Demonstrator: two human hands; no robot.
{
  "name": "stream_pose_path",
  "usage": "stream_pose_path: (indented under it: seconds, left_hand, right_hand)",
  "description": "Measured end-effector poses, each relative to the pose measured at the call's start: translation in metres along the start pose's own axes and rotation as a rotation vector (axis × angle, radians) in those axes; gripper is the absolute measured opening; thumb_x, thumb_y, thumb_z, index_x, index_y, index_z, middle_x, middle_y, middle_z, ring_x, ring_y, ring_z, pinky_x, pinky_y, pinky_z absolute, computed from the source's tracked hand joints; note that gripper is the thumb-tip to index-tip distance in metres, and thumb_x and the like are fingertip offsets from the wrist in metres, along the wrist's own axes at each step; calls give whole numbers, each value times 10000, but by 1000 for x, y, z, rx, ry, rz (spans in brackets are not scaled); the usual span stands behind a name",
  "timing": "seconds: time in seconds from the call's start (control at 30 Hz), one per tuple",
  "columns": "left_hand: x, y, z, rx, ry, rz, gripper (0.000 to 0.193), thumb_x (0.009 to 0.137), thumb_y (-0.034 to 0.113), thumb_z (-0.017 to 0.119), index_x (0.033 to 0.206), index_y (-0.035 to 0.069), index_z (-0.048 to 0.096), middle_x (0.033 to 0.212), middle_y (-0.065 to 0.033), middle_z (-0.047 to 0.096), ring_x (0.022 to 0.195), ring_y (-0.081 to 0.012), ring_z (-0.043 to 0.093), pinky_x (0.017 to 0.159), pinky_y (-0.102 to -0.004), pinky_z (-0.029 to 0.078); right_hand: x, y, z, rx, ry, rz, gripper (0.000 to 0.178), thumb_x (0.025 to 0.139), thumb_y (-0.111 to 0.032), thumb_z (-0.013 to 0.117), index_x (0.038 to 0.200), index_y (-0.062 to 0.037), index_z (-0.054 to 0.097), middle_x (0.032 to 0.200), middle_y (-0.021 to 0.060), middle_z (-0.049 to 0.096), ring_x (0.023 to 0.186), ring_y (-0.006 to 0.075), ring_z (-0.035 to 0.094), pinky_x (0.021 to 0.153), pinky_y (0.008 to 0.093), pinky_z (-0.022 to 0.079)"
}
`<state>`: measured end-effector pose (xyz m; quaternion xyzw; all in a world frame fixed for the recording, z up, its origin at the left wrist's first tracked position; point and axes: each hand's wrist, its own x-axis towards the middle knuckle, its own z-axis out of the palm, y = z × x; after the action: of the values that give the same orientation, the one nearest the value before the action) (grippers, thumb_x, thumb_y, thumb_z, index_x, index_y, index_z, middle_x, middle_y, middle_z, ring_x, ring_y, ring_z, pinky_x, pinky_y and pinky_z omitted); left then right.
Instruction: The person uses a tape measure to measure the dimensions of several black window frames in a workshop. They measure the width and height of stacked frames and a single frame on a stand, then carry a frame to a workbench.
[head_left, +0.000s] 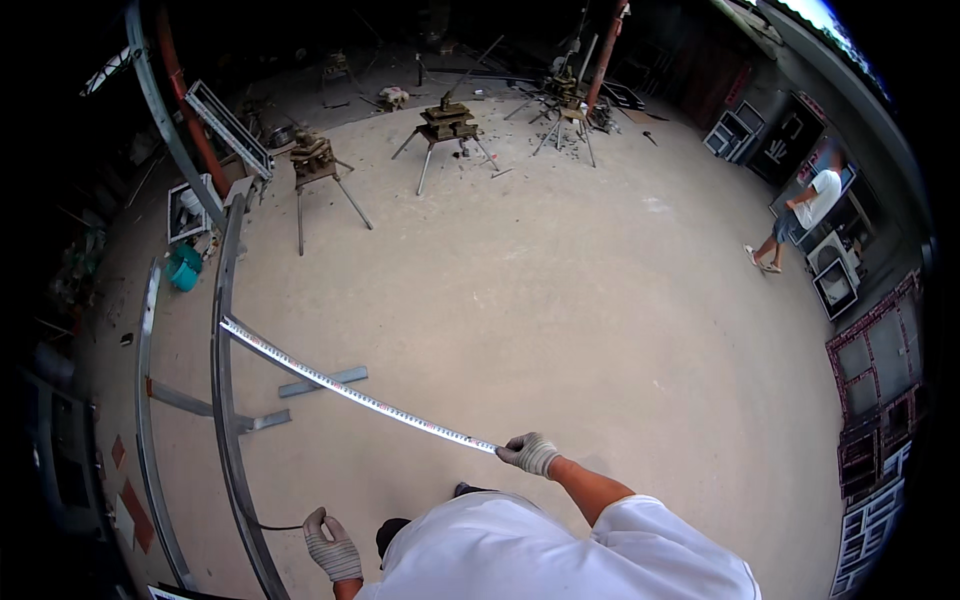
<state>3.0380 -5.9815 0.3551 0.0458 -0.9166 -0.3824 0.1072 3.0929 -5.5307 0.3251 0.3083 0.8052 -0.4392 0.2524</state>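
Observation:
My right hand (532, 456), in a striped grey work glove, is closed on the near end of a white tape measure blade (372, 401). The blade stretches up and left to a long metal beam (222, 400), where its far end meets the beam. My left hand (332, 545), also gloved, is low and near the same beam, its fingers closed on a thin dark rod or wire (281, 527) that runs to the beam. A second metal beam (146, 400) stands to the left, joined by a crossbar (182, 401).
Short metal pieces (323, 382) lie by the beam. Metal stands on splayed legs (447, 125) are at the back, and a teal bucket (183, 270) is at left. A person (815, 200) walks at right, near framed panels (873, 365). A red post (190, 110) rises at left.

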Motion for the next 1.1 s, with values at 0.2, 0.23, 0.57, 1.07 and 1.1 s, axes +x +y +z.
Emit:
stream_pose_path:
  seconds: [0.2,0.23,0.57,1.07,1.1]
  left_hand:
    - [51,-15,103,-121,-330,-154,182,971,70,614,1098,-41,684,997,-157,719,916,-257,696,837,-381,570]
    - [64,-32,121,-141,-378,-193,175,962,58,622,1091,-40,687,965,-155,728,883,-244,702,800,-371,579]
    - [209,-72,281,198,-969,-576,209,959,140,623,1081,-16,691,841,-123,729,710,-220,704,617,-360,566]
    - [481,291,614,-116,-1018,-232,258,953,204,631,1095,-2,695,841,-102,742,661,-174,695,549,-308,520]
    - [473,315,631,-123,-1034,-228,258,955,205,634,1097,-1,695,848,-101,744,672,-173,697,560,-309,523]
  right_hand:
    - [-1,73,-41,165,164,253,481,890,-545,719,980,-80,801,761,62,714,674,178,642,684,348,542]
    - [-6,82,-45,195,175,316,470,889,-534,728,970,-77,802,744,54,710,646,164,636,658,339,542]
    - [20,88,-42,618,326,669,441,887,-485,763,958,-51,784,766,23,725,590,117,614,558,299,524]
    - [167,47,-237,932,605,691,442,913,-457,748,963,-20,786,698,28,680,533,115,556,513,299,467]
    - [178,62,-244,950,609,715,443,911,-458,749,964,-19,786,701,32,686,534,117,563,509,300,469]
